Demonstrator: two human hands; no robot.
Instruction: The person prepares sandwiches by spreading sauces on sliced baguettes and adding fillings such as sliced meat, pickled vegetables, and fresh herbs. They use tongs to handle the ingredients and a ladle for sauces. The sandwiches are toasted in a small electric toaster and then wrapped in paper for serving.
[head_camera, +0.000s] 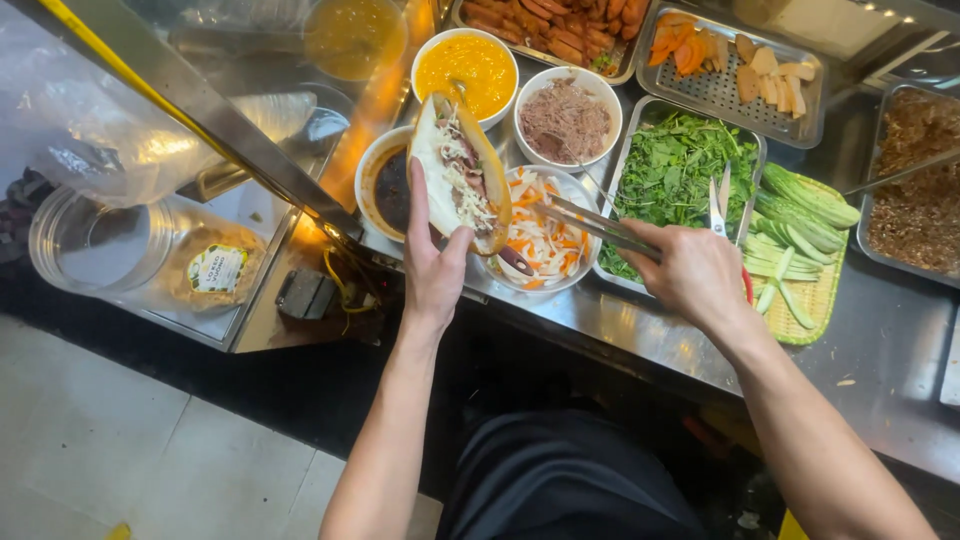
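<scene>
1. Left hand (432, 262): closed around the lower end of a split, golden-crusted bread roll filled with sliced meat and pale shreds (460, 172). The roll stands tilted, open side up, rising from the fingers over the counter, between a white bowl of dark brown sauce (385, 190) and a white bowl of shredded carrot and white radish pickle (548, 240).

2. Right hand (690, 268): clenched on the handles of long stainless steel tongs (590, 222). The tongs run leftward from the hand, tips down in the pickle bowl, just beside the roll (whether the tips grip any pickle cannot be told).

3. Relative position: roll lies to the left of the right hand, with the pickle bowl between them; the two hands are near but apart.

4. Surroundings:
   - white bowl of yellow sauce (466, 68) and white bowl of shredded brown meat (565, 120), behind the roll;
   - rectangular steel tray of green leafy herbs (680, 165), behind the right hand;
   - white-handled scissors (719, 202), resting at the herb tray's edge;
   - woven yellow basket of cucumber strips (800, 240), right of the hand;
   - stainless steel counter (890, 330), bearing all of the above.
</scene>
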